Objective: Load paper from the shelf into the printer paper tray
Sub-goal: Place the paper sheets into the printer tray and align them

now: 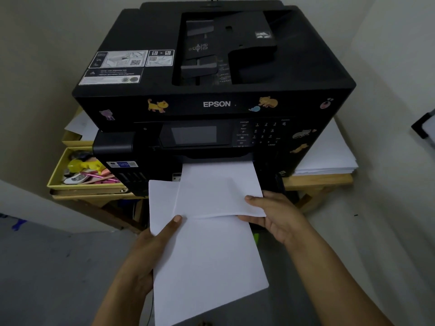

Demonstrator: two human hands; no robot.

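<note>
Now both hands, left (150,245) and right (277,215), grip paper (211,203) edges at the printer (211,95) mouth.

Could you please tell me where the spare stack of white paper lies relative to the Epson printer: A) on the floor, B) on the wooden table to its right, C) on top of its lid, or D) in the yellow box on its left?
B: the stack of white paper rests on the wooden table just right of the Epson printer.
</note>
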